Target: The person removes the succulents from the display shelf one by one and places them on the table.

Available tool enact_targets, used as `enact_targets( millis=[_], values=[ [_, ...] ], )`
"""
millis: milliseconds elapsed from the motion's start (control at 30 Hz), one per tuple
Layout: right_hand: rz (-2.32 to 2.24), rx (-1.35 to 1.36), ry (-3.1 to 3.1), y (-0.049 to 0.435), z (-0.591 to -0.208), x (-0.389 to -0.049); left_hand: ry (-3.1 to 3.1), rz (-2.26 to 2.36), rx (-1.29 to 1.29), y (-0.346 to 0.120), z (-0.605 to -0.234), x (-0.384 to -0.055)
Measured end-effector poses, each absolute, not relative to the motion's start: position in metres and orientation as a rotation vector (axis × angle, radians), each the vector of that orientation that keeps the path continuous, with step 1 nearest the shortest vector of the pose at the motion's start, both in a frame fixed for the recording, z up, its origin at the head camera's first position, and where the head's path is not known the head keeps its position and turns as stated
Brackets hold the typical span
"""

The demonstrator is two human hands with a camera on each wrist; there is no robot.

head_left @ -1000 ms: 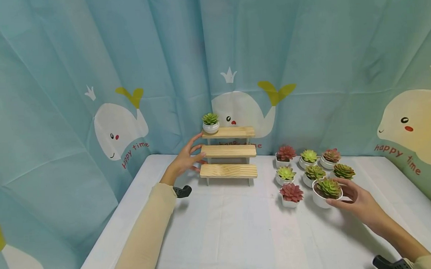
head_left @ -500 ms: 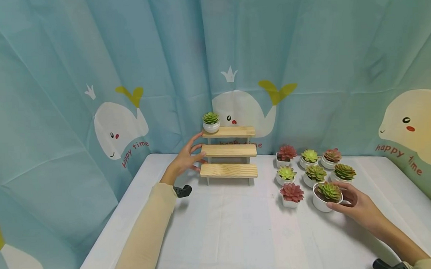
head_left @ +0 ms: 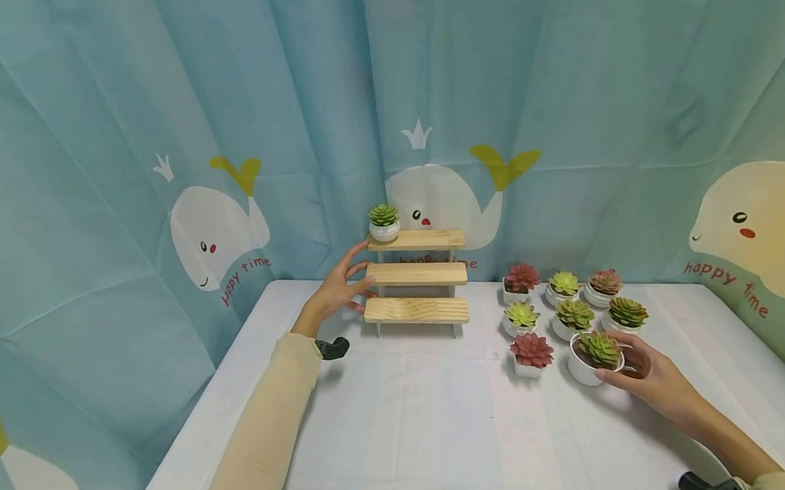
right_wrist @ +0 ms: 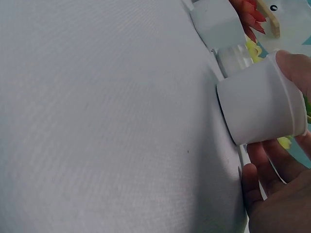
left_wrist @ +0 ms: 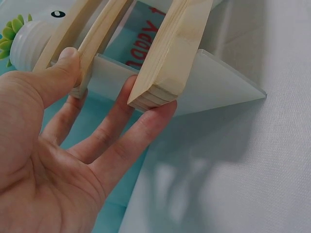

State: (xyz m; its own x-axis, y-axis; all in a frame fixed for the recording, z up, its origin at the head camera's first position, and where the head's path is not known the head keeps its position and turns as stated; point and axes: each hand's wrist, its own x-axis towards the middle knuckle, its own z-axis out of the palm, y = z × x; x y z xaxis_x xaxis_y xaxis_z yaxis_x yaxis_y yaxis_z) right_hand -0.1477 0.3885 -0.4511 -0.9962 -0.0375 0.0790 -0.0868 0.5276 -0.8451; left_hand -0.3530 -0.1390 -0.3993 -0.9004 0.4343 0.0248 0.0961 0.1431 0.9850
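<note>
A three-tier wooden display stand (head_left: 416, 311) stands at the back of the table. My left hand (head_left: 334, 291) holds its left end, with the thumb (left_wrist: 65, 65) on the middle step and fingertips at the ends of the steps. A green succulent in a round white pot (head_left: 383, 223) sits at the left of the top step. At the right, my right hand (head_left: 655, 376) grips a succulent in a white cup-shaped pot with a handle (head_left: 585, 368), thumb and fingers at its rim. In the right wrist view, the pot's base (right_wrist: 257, 104) is right at the tablecloth.
Several potted succulents stand grouped behind and left of the held one, among them a red one in a square pot (head_left: 532, 356) and a yellow-green one (head_left: 521, 318). A blue curtain with whale prints (head_left: 577, 105) hangs behind the white-covered table (head_left: 433, 419).
My right hand has brought the cup-shaped pot slightly down and toward me, then stays nearly still over the last half second. The left hand keeps its place on the stand.
</note>
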Motion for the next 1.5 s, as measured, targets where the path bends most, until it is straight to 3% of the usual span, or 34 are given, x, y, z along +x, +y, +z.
enact_targets(
  millis=[667,1067,1500],
  values=[
    [1.456,0.098,-2.737,0.389,-0.452,-0.147,2.157,1.824,0.521,-0.139,-0.399,-0.351],
    [1.334,0.254,-2.824,0.394,-0.431,-0.149,2.164,1.825,0.505,-0.138,-0.399,-0.351],
    [1.166,0.609,-2.750,0.408,-0.399,-0.158,2.168,1.820,0.517,-0.139,-0.398,-0.349]
  ],
)
